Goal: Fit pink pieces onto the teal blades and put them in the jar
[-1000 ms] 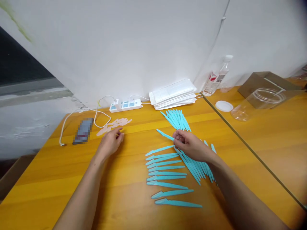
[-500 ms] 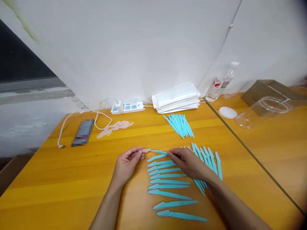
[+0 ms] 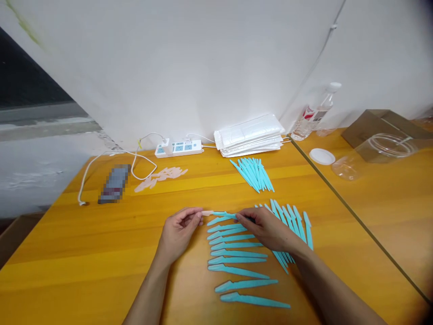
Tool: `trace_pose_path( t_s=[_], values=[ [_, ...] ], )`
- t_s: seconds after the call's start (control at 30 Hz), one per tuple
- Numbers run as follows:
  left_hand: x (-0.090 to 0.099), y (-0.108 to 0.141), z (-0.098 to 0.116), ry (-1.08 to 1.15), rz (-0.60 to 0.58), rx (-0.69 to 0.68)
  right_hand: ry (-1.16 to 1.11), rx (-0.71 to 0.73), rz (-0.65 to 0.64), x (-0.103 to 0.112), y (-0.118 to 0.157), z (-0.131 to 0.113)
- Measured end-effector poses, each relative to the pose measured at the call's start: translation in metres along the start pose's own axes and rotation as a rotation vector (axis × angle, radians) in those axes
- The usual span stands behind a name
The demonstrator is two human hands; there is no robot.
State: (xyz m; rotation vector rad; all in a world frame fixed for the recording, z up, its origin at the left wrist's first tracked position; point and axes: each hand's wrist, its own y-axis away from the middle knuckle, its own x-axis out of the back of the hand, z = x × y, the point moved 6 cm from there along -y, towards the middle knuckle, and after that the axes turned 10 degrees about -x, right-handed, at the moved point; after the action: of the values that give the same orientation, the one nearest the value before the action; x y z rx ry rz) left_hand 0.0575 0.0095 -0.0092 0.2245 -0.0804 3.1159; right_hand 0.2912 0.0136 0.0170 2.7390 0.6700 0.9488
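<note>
My left hand (image 3: 179,232) pinches a small pale pink blade cover (image 3: 207,213) between thumb and fingertips. Directly facing it is the blade end of a turquoise eyebrow razor (image 3: 220,214), its handle gripped by my right hand (image 3: 265,228). Cover and blade tip meet or nearly meet; I cannot tell how far one is inside the other. Below the hands, several razors (image 3: 238,254) lie side by side in a column, blade ends left. More razors (image 3: 307,230) fan out beyond my right hand, partly hidden by it. Loose covers (image 3: 164,177) lie in a heap at the back left.
Another bunch of razors (image 3: 255,174) lies before a stack of white packets (image 3: 250,135). Along the wall are a power strip (image 3: 182,148) with cables and a water bottle (image 3: 314,113). A phone (image 3: 115,184) is at left; a white lid (image 3: 322,156), clear jar (image 3: 382,149) and cardboard box (image 3: 365,124) at right.
Both hands keep nearly the same place and grip, with the cover and the razor still end to end. The camera view has shifted slightly.
</note>
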Motion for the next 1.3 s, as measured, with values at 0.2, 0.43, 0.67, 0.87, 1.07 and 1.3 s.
trace_pose_path(
  t_s=[0.2, 0.43, 0.67, 0.87, 1.07, 1.3],
  values=[
    [-0.022, 0.004, 0.002, 0.038, -0.063, -0.005, -0.052, 0.014, -0.03, -0.006, 0.004, -0.004],
    [-0.023, 0.005, 0.0, 0.14, -0.003, 0.011, -0.128, -0.04, 0.103, 0.01, 0.01, -0.002],
    [0.013, -0.004, -0.008, 0.11, 0.185, -0.024, -0.014, -0.589, 0.946, 0.098, 0.1, 0.1],
    [0.018, -0.008, -0.015, 0.024, 0.166, 0.007, 0.276, -0.936, 0.764, 0.081, 0.147, 0.163],
    [0.016, -0.005, -0.013, -0.053, 0.132, 0.007, 0.419, -0.865, 0.568, 0.077, 0.143, 0.152],
    [0.035, -0.011, -0.011, -0.05, 0.187, 0.001, 0.566, -0.615, 0.697, 0.107, 0.095, 0.107]
  ],
)
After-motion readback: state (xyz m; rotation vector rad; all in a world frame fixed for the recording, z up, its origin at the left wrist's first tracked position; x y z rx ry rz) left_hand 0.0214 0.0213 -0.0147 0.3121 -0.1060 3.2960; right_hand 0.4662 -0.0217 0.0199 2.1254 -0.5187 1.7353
